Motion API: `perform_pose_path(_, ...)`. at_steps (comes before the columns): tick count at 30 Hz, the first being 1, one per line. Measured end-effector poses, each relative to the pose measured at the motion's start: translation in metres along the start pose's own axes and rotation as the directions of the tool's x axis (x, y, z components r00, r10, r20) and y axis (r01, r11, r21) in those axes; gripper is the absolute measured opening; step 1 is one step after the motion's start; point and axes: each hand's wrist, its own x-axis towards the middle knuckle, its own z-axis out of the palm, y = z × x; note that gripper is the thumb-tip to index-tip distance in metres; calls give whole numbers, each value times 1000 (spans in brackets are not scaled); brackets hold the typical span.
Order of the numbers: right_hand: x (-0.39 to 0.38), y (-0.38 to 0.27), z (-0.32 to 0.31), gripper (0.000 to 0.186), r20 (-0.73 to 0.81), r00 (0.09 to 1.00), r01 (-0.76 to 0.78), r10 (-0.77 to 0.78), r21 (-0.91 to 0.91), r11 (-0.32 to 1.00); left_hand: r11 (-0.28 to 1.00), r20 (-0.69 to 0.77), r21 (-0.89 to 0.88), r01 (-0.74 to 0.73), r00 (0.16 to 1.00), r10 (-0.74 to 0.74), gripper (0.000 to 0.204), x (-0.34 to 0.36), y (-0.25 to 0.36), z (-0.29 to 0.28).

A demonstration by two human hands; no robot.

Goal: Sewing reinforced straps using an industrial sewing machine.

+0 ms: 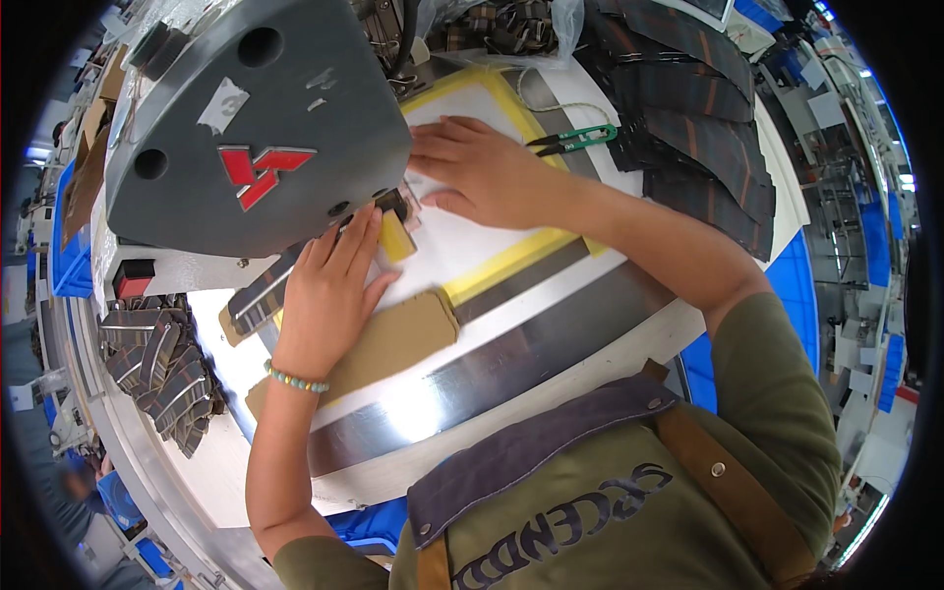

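My left hand [327, 290] lies with outstretched fingers over a dark plaid fabric strip [262, 303], at the lower edge of a grey sewing machine head [324, 88]. Its fingertips reach a yellow piece [396, 236] by the machine's needle area, mostly hidden under the head. My right hand [487, 175] rests flat, fingers extended, on a white sheet [472, 241] bordered with yellow tape. Those fingertips pass close to the machine head's right side. Whether any fabric lies beneath them is hidden. A brown cardboard piece [398, 344] sits just right of my left hand.
Green-handled thread snips [585, 138] lie beyond my right wrist. Dark plaid panels [703, 123] are stacked at the far right. Several plaid strips [167, 379] are heaped at the left. A metal plate [551, 339] crosses the near table, with a blue bin [795, 305] at the right.
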Motion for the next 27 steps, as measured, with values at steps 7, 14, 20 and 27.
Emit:
perform_pose_path(7, 2, 7, 1, 52, -15, 998, 55, -55, -18, 998, 1000, -12, 20, -7, 1000, 7, 62, 5, -7, 13)
perform_pose_path(14, 0, 13, 0, 45, -22, 999, 26, -25, 58, 998, 1000, -23, 25, -13, 1000, 14, 60, 10, -6, 12)
perform_pose_path(20, -1, 15, 4, 43, -63, 998, -2, 11, 128, 992, 994, 75, -40, 97, 993, -94, 60, 9, -10, 10)
perform_pose_path(27, -8, 11, -3, 43, 23, 999, -39, 37, 117, 992, 1000, -4, 15, -16, 1000, 16, 58, 11, 3, 8)
